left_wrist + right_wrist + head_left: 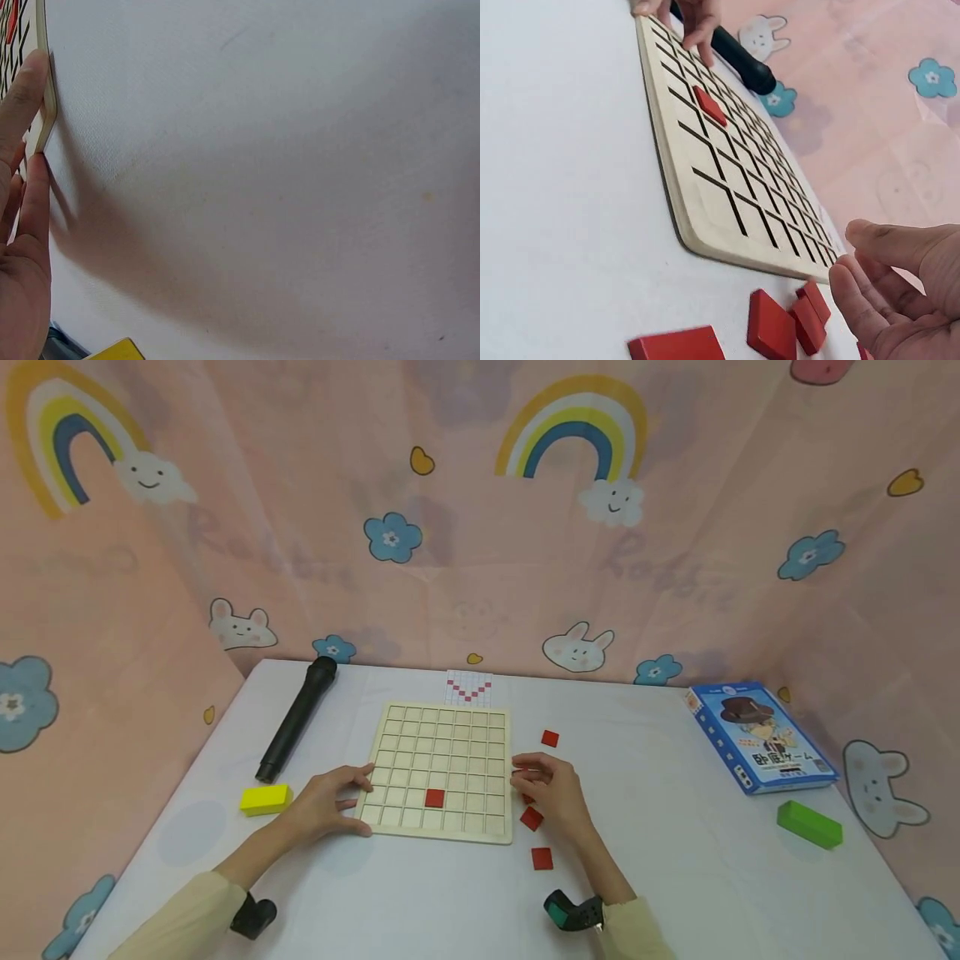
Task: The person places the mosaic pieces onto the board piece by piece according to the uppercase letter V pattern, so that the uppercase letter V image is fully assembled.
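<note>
A cream wooden grid board (pixel 468 756) lies on the white table, with one red square tile (pixel 434 798) set in a cell near its front. My left hand (pixel 330 802) holds the board at its left edge and front-left corner, one digit lying on top in the left wrist view. My right hand (pixel 553 789) hovers just off the board's right edge, above loose red tiles (pixel 532 818). In the right wrist view its thumb and fingers (pixel 847 281) stand apart with nothing seen between them. Part of the tile group is hidden under this hand in the head view.
Behind the board lies a small card (pixel 469 689) with a red V-shaped pattern. A black microphone (pixel 300 714) and yellow block (pixel 266 800) lie at left. At right are a blue game box (pixel 761 735) and green block (pixel 810 825). A patterned pink cloth (pixel 480 593) hangs behind.
</note>
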{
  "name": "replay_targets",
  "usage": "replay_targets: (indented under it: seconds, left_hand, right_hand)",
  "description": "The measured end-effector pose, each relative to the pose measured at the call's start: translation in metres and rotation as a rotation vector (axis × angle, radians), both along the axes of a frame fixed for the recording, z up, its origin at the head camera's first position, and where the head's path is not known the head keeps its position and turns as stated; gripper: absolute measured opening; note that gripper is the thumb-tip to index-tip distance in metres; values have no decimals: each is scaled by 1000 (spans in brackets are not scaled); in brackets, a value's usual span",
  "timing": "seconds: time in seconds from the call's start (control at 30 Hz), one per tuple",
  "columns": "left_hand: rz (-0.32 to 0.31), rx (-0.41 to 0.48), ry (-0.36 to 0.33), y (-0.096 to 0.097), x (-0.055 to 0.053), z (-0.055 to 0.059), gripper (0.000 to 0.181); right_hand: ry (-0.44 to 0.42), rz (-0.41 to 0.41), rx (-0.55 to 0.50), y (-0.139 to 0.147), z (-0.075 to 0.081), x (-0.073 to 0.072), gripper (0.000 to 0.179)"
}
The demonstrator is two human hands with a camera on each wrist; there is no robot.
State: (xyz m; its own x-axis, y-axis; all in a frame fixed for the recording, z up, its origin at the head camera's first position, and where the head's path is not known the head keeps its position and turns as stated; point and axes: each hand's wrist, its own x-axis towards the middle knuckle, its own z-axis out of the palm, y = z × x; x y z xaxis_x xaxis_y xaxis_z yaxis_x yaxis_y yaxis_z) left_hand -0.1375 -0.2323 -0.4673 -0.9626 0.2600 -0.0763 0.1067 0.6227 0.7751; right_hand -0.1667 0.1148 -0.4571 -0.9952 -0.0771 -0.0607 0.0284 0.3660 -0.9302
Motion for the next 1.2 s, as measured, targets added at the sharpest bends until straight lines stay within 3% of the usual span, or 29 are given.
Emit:
replay_targets:
  seconds: [0.43, 0.6, 0.93, 1.2]
  left_hand:
    - [-6, 10, 7, 0, 1, 0, 56]
    - [-4, 7, 7, 0, 1, 1, 56]
    - [-14, 24, 1, 0, 2, -1, 58]
    - [-7, 36, 0, 0, 1, -1, 58]
  right_hand:
    - [20, -105, 78, 43, 4, -28, 34]
    - [41, -100, 94, 55, 4, -44, 35]
    - [-65, -113, 221, 64, -6, -74, 38]
    - [-5, -56, 248, 68, -15, -83, 34]
